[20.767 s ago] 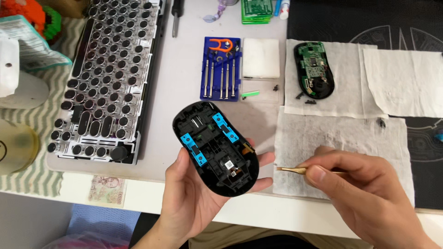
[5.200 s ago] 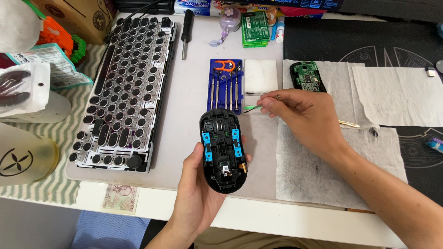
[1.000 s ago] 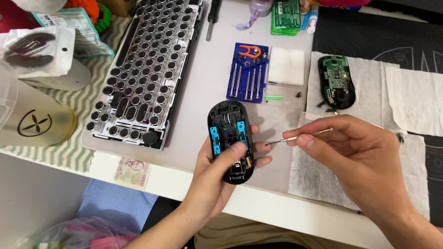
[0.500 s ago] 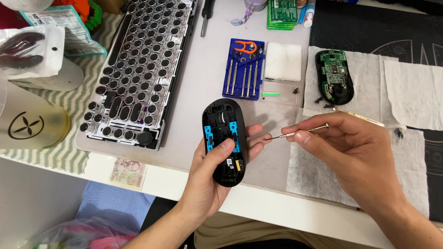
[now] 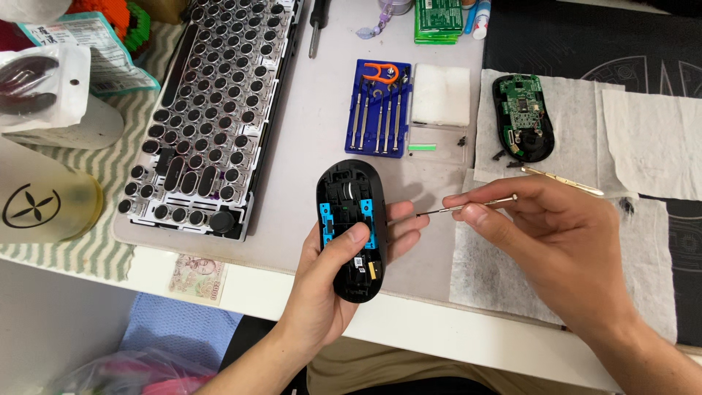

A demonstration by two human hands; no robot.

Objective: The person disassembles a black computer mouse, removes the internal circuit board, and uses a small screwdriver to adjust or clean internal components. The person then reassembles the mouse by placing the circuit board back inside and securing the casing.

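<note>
Currently: item, opened mouse shell (image 5: 349, 228), black with blue inserts, cradled in my left hand (image 5: 333, 285) above the near bench (image 5: 307, 132) edge.

Left fingers clamped round the shell, thumb across its inside. Right hand (image 5: 556, 241), fingers pinched together on a slim precision screwdriver (image 5: 464, 208), tip just right of the shell, not touching. I judge it best to keep the shell level, meet the screw squarely, and turn lightly. Blue tool set (image 5: 380, 110) lies further off.

Left hand (image 5: 344, 271) cupped palm-up, thumb curled over; right hand (image 5: 556, 227) pinches with its fingers (image 5: 475, 213).
</note>
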